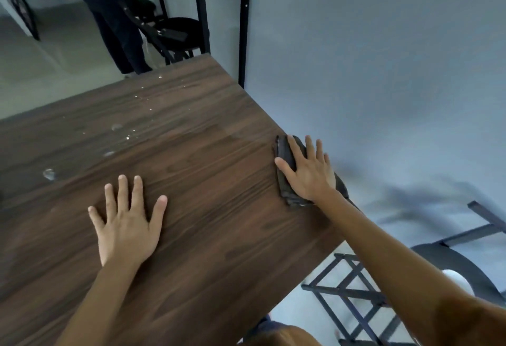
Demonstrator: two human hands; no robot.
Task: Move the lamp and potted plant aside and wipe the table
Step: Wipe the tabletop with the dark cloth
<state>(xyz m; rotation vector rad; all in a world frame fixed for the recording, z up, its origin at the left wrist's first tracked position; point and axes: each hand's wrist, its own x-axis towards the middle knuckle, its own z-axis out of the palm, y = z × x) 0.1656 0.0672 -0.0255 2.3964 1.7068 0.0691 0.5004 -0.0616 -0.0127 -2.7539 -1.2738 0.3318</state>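
Note:
A dark wooden table (191,159) fills the view. My right hand (308,170) lies flat on a folded dark cloth (284,151) at the table's right edge, against the grey wall, pressing it down. My left hand (127,219) rests flat on the bare tabletop with its fingers spread and nothing in it. Water drops and small wet patches (116,127) dot the far left part of the table. No lamp or potted plant is in view.
A grey wall (383,71) runs along the table's right edge. A black chair (454,260) and metal frame stand at the lower right. Beyond the far end are another black chair (175,30), a tall black-legged table (243,30), and a standing person's legs (115,22).

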